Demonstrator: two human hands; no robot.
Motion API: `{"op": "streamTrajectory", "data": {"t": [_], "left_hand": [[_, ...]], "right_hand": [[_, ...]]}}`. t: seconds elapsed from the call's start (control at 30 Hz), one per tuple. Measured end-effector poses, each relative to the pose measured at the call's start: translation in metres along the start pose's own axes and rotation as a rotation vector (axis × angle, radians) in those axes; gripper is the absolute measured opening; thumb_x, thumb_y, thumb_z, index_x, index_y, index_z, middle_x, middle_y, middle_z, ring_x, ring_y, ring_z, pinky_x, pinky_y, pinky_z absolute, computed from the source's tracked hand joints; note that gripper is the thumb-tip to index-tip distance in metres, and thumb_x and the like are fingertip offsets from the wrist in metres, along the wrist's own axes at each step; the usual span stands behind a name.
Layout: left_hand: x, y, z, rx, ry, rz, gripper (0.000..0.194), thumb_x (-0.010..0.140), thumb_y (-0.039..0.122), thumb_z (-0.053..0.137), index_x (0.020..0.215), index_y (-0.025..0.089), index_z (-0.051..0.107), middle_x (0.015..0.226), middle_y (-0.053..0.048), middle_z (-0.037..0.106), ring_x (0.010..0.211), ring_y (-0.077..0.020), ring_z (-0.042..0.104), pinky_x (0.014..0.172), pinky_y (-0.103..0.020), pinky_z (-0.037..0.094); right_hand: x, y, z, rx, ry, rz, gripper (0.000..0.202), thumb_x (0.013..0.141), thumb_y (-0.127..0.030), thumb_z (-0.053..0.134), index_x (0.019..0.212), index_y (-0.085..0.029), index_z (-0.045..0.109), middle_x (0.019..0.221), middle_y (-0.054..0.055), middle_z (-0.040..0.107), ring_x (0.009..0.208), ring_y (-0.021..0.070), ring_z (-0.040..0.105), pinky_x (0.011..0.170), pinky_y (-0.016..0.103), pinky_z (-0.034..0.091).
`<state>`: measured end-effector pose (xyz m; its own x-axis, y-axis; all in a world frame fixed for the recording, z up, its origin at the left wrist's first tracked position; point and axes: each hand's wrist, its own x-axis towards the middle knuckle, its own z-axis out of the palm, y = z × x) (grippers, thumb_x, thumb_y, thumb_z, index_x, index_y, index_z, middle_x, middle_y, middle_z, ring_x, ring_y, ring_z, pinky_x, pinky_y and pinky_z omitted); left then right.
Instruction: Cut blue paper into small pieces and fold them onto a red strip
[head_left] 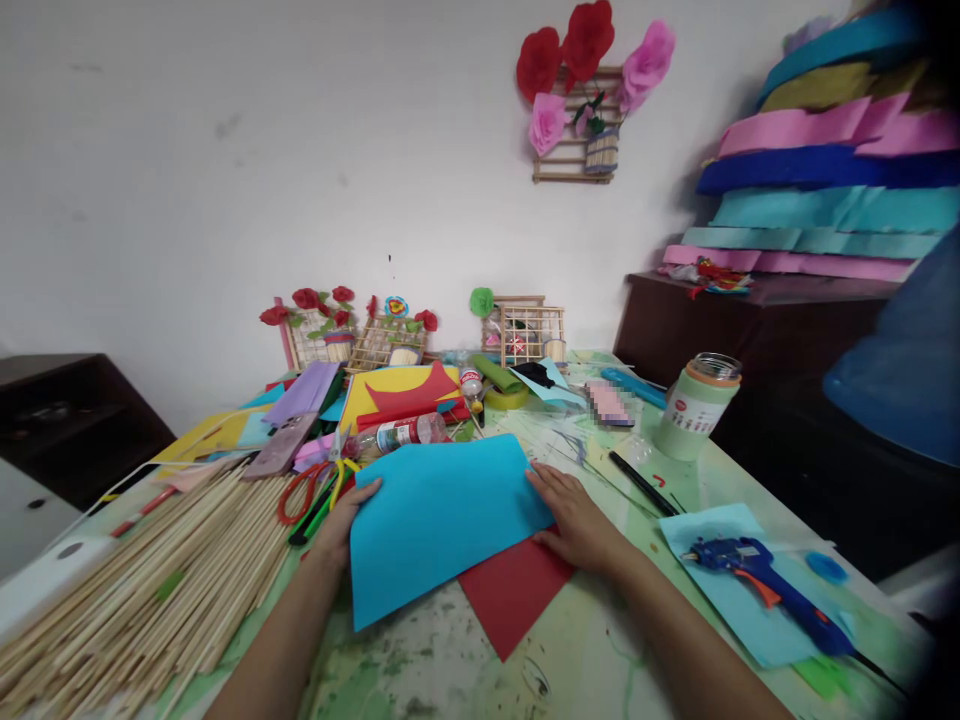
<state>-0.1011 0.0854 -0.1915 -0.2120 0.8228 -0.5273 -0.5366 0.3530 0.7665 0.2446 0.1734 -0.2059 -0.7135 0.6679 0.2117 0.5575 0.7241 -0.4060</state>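
Observation:
A sheet of blue craft paper (442, 520) is held between my two hands above the table. My left hand (341, 525) grips its left edge, thumb on top. Fingers of my right hand (570, 515) close on the right edge. Beneath the blue sheet a dark red sheet of paper (517, 600) sticks out at an angle, close to my right thumb; whether that thumb pinches it too I cannot tell. Scissors with red handles (301, 492) and a pair with yellow handles (343, 475) lie just left of the blue sheet, near my left hand.
Many thin wooden sticks (165, 570) spread over the left side. On the right are a blue glue gun (765, 580) on light-blue paper, a black pen (641, 480) and a glass jar (697, 410). Plastic bottles (401, 432) and coloured papers (397, 390) lie behind the blue sheet.

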Motion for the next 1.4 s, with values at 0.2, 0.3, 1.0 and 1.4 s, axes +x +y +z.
{"op": "streamTrajectory", "data": {"t": [0.2, 0.3, 1.0, 1.4], "left_hand": [[-0.002, 0.003, 0.001, -0.004, 0.002, 0.053, 0.052, 0.077, 0.024, 0.061, 0.126, 0.012, 0.047, 0.087, -0.013, 0.073, 0.079, -0.032, 0.069, 0.071, -0.047, 0.056], [-0.009, 0.007, 0.008, 0.01, 0.0, 0.095, 0.046, 0.078, 0.019, 0.059, 0.122, 0.011, 0.052, 0.086, -0.012, 0.073, 0.079, -0.0308, 0.069, 0.072, -0.045, 0.057], [-0.02, 0.001, 0.014, 0.388, -0.21, 0.15, 0.044, 0.062, 0.029, 0.076, 0.102, 0.018, 0.061, 0.091, -0.009, 0.072, 0.082, -0.0288, 0.068, 0.073, -0.042, 0.054], [-0.004, -0.006, 0.017, 1.133, 0.242, 0.915, 0.058, 0.071, 0.044, 0.063, 0.121, 0.016, 0.051, 0.125, -0.015, 0.055, 0.12, -0.0336, 0.045, 0.102, -0.047, 0.031]], "right_hand": [[0.001, 0.009, 0.013, 0.124, 0.105, 0.105, 0.075, 0.079, -0.037, 0.057, 0.143, -0.018, 0.024, 0.149, 0.014, 0.023, 0.135, 0.0292, 0.021, 0.108, 0.048, 0.018], [0.001, 0.01, 0.016, 0.252, 0.167, 0.173, 0.078, 0.08, -0.048, 0.055, 0.143, -0.018, 0.02, 0.145, 0.018, 0.03, 0.131, 0.0314, 0.031, 0.105, 0.051, 0.026], [0.006, -0.006, -0.01, 0.875, 0.269, 0.378, 0.043, 0.061, -0.036, 0.073, 0.099, -0.018, 0.062, 0.073, 0.0, 0.058, 0.071, 0.0184, 0.057, 0.061, 0.028, 0.044], [0.01, -0.003, 0.006, 0.845, 0.47, 0.529, 0.021, 0.064, -0.035, 0.062, 0.079, -0.021, 0.056, 0.081, 0.003, 0.062, 0.081, 0.0232, 0.056, 0.074, 0.034, 0.042]]}}
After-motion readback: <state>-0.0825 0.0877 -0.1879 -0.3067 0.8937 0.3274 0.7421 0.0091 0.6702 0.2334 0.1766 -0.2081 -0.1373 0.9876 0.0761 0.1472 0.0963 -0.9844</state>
